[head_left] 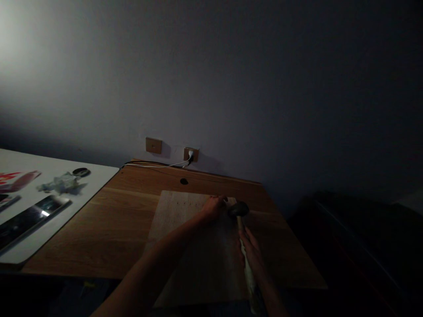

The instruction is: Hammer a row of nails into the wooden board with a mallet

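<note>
My right hand (pixel 251 250) is wrapped round the pale handle of a hammer (pixel 249 275). The dark, thick hammer head is raised near the far right corner of a thin wooden board (pixel 198 259). Close to the left of that head, my left hand (pixel 214 207) rests at the board's far edge, its fingers pinched together. Whatever the pinch holds is too small and dark to make out. Along the board's far side runs a row of several small dark points (pixel 184 203), possibly nails. The dim light hides finer detail.
The board lies on a wooden table (pixel 99 229) with a round cable hole (pixel 183 181). Behind it, a white plug (pixel 191 154) sits in a wall socket, its cable running left. A white table (pixel 82 193) adjoins on the left, holding a dark shiny slab (pixel 33 218) and crumpled plastic (pixel 62 182).
</note>
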{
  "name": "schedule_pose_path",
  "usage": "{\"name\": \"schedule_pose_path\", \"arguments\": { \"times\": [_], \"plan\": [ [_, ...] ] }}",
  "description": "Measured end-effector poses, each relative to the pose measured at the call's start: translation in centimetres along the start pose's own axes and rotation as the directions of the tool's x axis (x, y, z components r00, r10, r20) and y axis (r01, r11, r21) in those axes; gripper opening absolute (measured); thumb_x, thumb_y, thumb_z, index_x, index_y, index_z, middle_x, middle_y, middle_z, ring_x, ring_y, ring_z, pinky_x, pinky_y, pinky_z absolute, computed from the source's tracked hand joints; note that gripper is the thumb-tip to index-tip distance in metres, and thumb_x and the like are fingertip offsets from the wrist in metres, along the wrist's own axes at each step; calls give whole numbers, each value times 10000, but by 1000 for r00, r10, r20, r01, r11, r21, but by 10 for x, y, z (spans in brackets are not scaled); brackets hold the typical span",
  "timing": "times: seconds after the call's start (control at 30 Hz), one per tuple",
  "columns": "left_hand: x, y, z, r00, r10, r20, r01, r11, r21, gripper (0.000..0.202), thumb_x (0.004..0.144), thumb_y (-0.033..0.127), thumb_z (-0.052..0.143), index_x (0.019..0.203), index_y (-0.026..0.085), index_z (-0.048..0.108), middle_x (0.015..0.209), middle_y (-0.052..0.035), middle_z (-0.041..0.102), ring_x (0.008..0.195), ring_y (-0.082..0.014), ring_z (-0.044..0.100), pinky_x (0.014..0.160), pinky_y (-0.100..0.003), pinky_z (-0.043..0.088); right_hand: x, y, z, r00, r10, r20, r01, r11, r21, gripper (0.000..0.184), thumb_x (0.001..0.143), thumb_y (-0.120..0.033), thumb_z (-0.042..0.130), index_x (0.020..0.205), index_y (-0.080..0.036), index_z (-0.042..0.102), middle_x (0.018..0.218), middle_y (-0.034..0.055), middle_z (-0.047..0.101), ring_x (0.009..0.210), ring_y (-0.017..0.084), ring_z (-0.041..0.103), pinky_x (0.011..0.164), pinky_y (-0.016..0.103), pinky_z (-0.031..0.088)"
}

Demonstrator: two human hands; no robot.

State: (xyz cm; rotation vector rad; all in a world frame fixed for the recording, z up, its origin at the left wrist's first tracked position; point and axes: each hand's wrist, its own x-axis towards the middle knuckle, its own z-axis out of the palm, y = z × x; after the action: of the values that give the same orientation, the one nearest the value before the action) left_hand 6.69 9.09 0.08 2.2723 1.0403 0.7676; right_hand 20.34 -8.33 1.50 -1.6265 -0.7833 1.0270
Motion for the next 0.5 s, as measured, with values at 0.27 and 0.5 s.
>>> {"name": "schedule_pose_path", "arguments": {
  "times": [0.27,0.5],
  "plan": [
    [-3,6,-6,1000,17,-16,-17,1000,24,318,836,135,604,1146,178,662,1123,-80,735,1075,-243,671,983,-352,495,25,-38,17,994,-70,83,74,996,-42,633,628,-743,702,991,-247,546,504,-124,467,318,81,378,309,205,296],
    [1,4,-4,999,-50,-3,50,999,0,349,834,139,615,1181,155,647,1060,-88,744,990,-243,688,931,-338,503,32,-23,21,989,-112,94,122,987,-105,559,686,-697,655,996,-240,567,519,-125,449,322,81,384,313,205,284]
  ]
}}
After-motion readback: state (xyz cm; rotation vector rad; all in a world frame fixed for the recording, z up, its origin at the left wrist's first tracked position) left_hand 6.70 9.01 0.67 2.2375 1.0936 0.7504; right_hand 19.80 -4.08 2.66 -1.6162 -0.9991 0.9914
